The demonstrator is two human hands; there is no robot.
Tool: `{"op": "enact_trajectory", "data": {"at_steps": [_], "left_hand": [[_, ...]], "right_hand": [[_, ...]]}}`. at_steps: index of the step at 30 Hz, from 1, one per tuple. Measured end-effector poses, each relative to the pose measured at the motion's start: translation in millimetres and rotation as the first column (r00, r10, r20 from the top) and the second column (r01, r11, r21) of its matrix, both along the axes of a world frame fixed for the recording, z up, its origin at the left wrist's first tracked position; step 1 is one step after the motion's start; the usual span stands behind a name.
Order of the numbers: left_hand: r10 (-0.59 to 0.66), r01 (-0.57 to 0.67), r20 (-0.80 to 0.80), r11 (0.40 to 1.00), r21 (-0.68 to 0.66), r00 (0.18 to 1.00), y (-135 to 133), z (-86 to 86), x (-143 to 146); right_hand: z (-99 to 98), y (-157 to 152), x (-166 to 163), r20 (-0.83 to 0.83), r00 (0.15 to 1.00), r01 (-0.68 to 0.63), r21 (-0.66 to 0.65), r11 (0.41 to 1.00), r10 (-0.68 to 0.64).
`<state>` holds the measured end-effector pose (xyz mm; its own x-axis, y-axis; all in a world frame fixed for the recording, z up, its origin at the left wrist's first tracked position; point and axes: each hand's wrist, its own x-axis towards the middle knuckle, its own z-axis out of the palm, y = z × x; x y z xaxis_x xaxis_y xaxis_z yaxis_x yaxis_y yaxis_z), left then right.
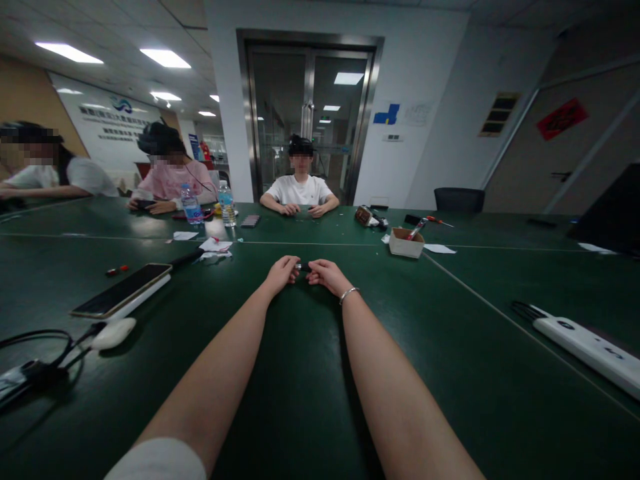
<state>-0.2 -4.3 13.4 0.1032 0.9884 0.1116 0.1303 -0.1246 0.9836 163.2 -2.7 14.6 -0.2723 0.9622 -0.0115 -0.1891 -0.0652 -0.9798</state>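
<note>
Both my arms reach forward over the dark green table (300,373). Between my fingertips lies a small, slim black-and-silver object (303,267), too small to name for certain. My left hand (282,276) pinches its silver end. The black end is gripped by my right hand (327,275), whose wrist wears a silver bangle (349,295). My fingers partly cover the object, and it is held roughly level, close to the tabletop.
On the left are a phone (125,291), a white mouse-like piece (114,333), cables and paper scraps (216,245). Bottles (227,205) stand farther back. To the right are a small box (406,243) and a white power strip (585,343). A person (301,190) sits opposite; others sit left.
</note>
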Motion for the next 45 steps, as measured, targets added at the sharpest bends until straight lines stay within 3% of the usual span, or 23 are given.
{"op": "enact_trajectory", "data": {"at_steps": [19,26,31,37,41,45], "left_hand": [[0.014,-0.015,0.023,0.999,0.05,1.0,-2,-0.7,0],[-0.009,-0.001,0.091,0.994,0.107,0.996,-6,1.5,-3],[0.023,-0.04,0.135,0.991,0.124,0.991,2,-4.7,-6],[-0.004,-0.008,0.144,0.996,0.088,0.99,1,-4.5,-6],[0.002,-0.014,0.167,0.998,0.068,0.986,2,-4.1,-6],[-0.009,-0.002,0.173,0.998,0.067,0.985,3,-5.3,-6]], "right_hand": [[-1.0,1,1,-0.005,1.0,-0.011,0.009,1.0,0.011],[2.4,1,-1,0.109,0.994,0.022,-0.024,0.999,-0.019],[9.2,-7,1,-0.035,0.999,0.013,0.046,0.999,-0.012],[8.5,-3,0,0.112,0.993,-0.021,-0.013,1.0,0.022],[8.2,-4,2,-0.014,0.998,-0.057,0.059,0.997,0.058],[8.1,-4,3,0.054,0.997,-0.048,-0.021,0.999,0.049]]}}
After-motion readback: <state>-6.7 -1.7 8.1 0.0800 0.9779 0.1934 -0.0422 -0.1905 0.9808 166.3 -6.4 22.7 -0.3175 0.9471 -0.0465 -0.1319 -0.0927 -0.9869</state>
